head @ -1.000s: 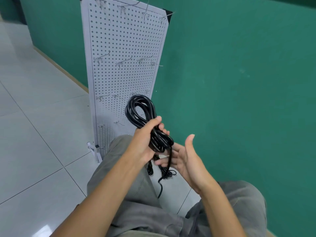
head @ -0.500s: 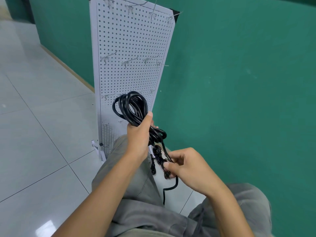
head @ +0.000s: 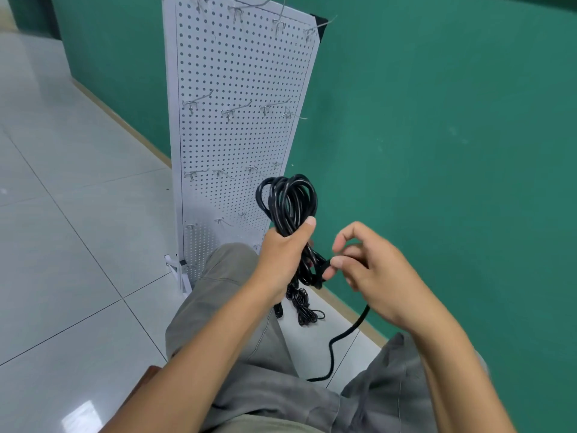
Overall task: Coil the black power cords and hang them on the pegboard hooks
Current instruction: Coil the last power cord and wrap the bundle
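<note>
1. Clearly the coiled cord (head: 288,207) sits just in front of the lower right part of the pegboard (head: 240,89), its loops standing up above the left hand (head: 285,257), which is wrapped tight round the bundle's waist, thumb pressed across the strands.
2. Beside that, the right hand (head: 371,276) has its fingers curled, fingertips pinching the cord where it leaves the bundle; the loose tail (head: 340,335) runs down below the hand toward the floor, well below the pegboard's hooks (head: 232,110).
3. Likely handling: the cord looks light, rubbery and springy, so loops will want to spread if the waist grip slackens. Its jacket seems smooth enough to slide.
4. Best hold, I judge, is the waist, leaving the top loops free to slip over a hook.
5. More black cords (head: 304,307) lie on the floor near the pegboard's foot, not yet coiled onto hooks.
</note>
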The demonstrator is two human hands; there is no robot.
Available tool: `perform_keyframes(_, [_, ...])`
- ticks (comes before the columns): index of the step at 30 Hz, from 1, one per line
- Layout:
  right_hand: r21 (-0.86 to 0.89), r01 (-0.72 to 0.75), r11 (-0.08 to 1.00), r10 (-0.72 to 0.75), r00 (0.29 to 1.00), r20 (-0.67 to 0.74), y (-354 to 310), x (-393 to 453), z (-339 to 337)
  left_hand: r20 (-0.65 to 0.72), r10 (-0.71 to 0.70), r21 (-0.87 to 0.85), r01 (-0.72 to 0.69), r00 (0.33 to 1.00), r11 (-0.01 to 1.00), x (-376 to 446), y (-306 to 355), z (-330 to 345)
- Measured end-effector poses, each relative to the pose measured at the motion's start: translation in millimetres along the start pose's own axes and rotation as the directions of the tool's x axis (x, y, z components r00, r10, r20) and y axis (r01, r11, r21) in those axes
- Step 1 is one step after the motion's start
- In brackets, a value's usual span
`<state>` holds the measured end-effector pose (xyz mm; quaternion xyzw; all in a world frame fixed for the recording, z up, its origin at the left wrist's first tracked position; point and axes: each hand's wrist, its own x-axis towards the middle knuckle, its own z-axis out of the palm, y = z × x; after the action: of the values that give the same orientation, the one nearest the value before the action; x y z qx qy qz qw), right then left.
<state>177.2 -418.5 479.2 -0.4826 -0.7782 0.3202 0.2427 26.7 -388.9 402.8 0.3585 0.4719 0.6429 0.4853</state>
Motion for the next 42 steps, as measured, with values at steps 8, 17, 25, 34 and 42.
perform_keyframes(8, [-0.007, -0.026, 1.000, 0.024, 0.978, -0.209, -1, 4, -14, 0.168, -0.135, -0.059, 0.147, 0.976, 0.987, -19, -4, 21])
perform_keyframes(17, [0.124, -0.031, 0.992, 0.069, 0.946, -0.315, 8, 13, -3, 0.085, -0.218, -0.103, 0.226, 0.972, 0.969, -13, 1, 16])
perform_keyframes(25, [0.351, -0.009, 0.936, 0.031, 0.998, -0.057, 16, 14, -17, 0.276, -0.197, -0.040, 0.216, 0.941, 0.976, -14, 7, 13])
perform_keyframes(34, [0.339, 0.015, 0.941, 0.060, 0.976, -0.208, 18, 11, -10, 0.212, -0.200, 0.043, 0.196, 0.957, 0.980, -22, 6, 22])
perform_keyframes(42, [0.398, -0.002, 0.917, 0.113, 0.960, -0.255, 21, 16, -10, 0.526, -0.197, -0.182, 0.336, 0.827, 0.924, -27, 8, 19])
